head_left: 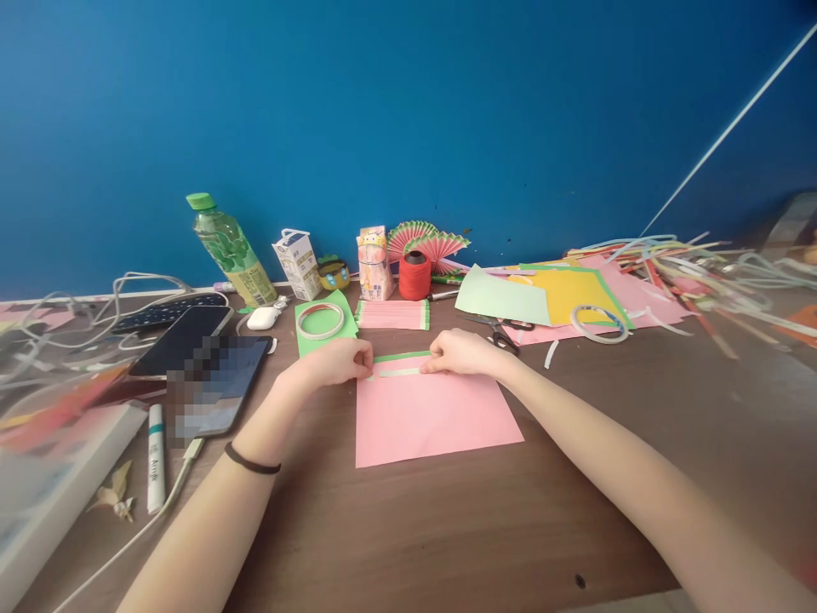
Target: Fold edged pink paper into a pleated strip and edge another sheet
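A sheet of pink paper lies flat on the table, with a green strip along its far edge. Just inside that edge a pale strip of tape stretches across the sheet between my hands. My left hand is closed in a pinch at the sheet's far left corner, by the tape's left end. At the tape's right end, my right hand pinches with thumb and fingers against the paper. Both sets of fingertips partly hide what they hold. Behind my left hand, a tape roll rests on green paper.
Scissors, coloured sheets and another tape roll lie right. Behind stand a red thread spool, pleated fans, cartons and a bottle. A tablet, phone, marker and cables crowd the left.
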`<state>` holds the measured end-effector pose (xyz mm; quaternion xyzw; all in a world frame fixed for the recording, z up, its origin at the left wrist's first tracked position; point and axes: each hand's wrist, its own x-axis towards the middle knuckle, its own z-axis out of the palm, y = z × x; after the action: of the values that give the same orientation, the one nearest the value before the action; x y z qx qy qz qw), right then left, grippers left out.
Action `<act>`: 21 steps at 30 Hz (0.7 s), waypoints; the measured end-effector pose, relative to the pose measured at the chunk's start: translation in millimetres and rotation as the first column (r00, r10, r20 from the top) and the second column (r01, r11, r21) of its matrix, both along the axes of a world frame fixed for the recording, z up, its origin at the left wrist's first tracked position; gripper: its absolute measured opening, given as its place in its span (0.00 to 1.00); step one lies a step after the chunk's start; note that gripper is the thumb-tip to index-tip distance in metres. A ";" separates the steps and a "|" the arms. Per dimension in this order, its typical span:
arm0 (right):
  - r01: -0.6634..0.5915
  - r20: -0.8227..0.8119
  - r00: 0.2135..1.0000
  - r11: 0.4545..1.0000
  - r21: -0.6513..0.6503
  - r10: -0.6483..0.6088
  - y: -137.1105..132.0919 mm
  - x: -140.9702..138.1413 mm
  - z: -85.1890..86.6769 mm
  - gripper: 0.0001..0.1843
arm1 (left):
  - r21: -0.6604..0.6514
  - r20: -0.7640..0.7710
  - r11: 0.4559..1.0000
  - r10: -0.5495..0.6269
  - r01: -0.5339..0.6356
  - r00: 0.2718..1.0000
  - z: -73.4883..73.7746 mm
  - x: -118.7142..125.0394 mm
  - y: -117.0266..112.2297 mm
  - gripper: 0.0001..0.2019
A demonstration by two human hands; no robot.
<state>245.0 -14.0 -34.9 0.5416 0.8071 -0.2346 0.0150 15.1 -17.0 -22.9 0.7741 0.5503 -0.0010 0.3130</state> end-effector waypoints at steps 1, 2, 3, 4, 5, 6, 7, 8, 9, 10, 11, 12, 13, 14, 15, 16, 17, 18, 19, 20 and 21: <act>-0.002 0.003 1.000 1.000 0.010 0.002 -0.7 -1.1 -0.1 0.20 | -0.002 0.000 1.000 0.005 -0.005 1.000 -0.2 0.2 0.3 0.02; -0.004 0.006 1.000 1.000 0.020 0.004 -1.4 -2.1 -0.1 0.20 | -0.001 -0.001 1.000 0.009 -0.009 1.000 -0.5 0.6 0.5 0.02; -0.007 0.008 1.000 1.000 0.026 0.006 -2.2 -2.9 0.1 0.20 | 0.005 -0.004 1.000 0.013 -0.013 1.000 -0.8 1.1 0.6 0.02; -0.008 0.009 1.000 1.000 0.030 0.008 -2.9 -3.6 0.3 0.20 | 0.013 -0.009 1.000 0.017 -0.017 1.000 -1.0 1.8 0.6 0.01; -0.008 0.008 1.000 0.999 0.031 0.007 -3.6 -4.0 0.6 0.20 | 0.023 -0.018 1.000 0.021 -0.021 1.000 -1.3 2.6 0.5 0.01; -0.006 0.006 1.000 1.000 0.030 0.006 -4.1 -4.2 0.8 0.20 | 0.034 -0.029 0.999 0.026 -0.025 0.999 -1.3 3.4 0.2 0.02; -0.005 0.004 1.000 1.000 0.029 0.005 -4.5 -4.3 1.1 0.20 | 0.044 -0.044 0.999 0.032 -0.030 0.999 -1.2 4.2 -0.2 0.02; -0.005 0.003 1.000 1.000 0.026 0.005 -4.7 -4.2 1.3 0.20 | 0.055 -0.061 0.998 0.041 -0.037 0.997 -0.9 5.0 -0.8 0.02; -0.006 0.003 1.000 1.000 0.024 0.006 -4.7 -4.1 1.5 0.20 | 0.064 -0.081 0.997 0.051 -0.046 0.995 -0.5 5.7 -1.5 0.02; -0.007 0.004 1.000 1.000 0.023 0.007 -4.5 -4.0 1.6 0.20 | 0.071 -0.098 0.996 0.062 -0.055 0.993 0.1 6.3 -2.2 0.02; -0.008 0.005 1.000 1.000 0.021 0.008 -4.2 -3.8 1.6 0.20 | 0.073 -0.112 0.995 0.074 -0.066 0.991 0.7 6.6 -2.9 0.02; -0.008 0.005 1.000 1.000 0.018 0.008 -3.8 -3.7 1.6 0.20 | 0.071 -0.121 0.995 0.085 -0.077 0.989 1.2 6.7 -3.5 0.02; -0.006 0.005 1.000 1.000 0.013 0.006 -3.4 -3.7 1.5 0.20 | 0.063 -0.125 0.994 0.093 -0.086 0.988 1.6 6.7 -3.9 0.02; -0.004 0.004 1.000 1.000 0.009 0.004 -2.8 -3.5 1.3 0.20 | 0.049 -0.124 0.995 0.096 -0.090 0.988 1.8 6.5 -4.1 0.02; -0.002 0.004 1.000 1.000 0.006 0.002 -2.4 -3.4 1.0 0.20 | 0.032 -0.121 0.995 0.095 -0.092 0.988 1.8 6.2 -4.2 0.02; -0.001 0.004 1.000 1.000 0.004 0.001 -1.9 -3.1 0.6 0.20 | 0.017 -0.118 0.996 0.094 -0.092 0.989 1.6 5.8 -4.0 0.02; -0.001 0.003 1.000 1.000 0.004 0.001 -1.6 -2.8 0.2 0.20 | 0.004 -0.116 0.996 0.090 -0.091 0.989 1.2 5.4 -3.7 0.03; -0.001 0.002 1.000 1.000 0.007 0.001 -1.4 -2.5 -0.2 0.20 | -0.003 -0.115 0.996 0.086 -0.087 0.990 0.6 5.0 -3.3 0.03; -0.001 0.001 1.000 1.000 0.013 0.001 -1.3 -2.2 -0.6 0.20 | -0.006 -0.113 0.996 0.082 -0.084 0.990 0.0 4.6 -2.8 0.04; -0.001 -0.002 1.000 1.000 0.021 0.001 -1.5 -2.0 -0.8 0.20 | -0.005 -0.109 0.997 0.081 -0.082 0.991 -0.7 4.3 -2.4 0.04; 0.000 -0.005 1.000 1.000 0.026 0.000 -1.8 -1.8 -0.9 0.20 | -0.007 -0.101 0.997 0.079 -0.080 0.992 -1.4 3.9 -1.9 0.04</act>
<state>243.1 -15.8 -35.8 0.5412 0.8101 -0.2254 0.0062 19.0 -18.9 -24.3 0.7488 0.5958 -0.0306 0.2887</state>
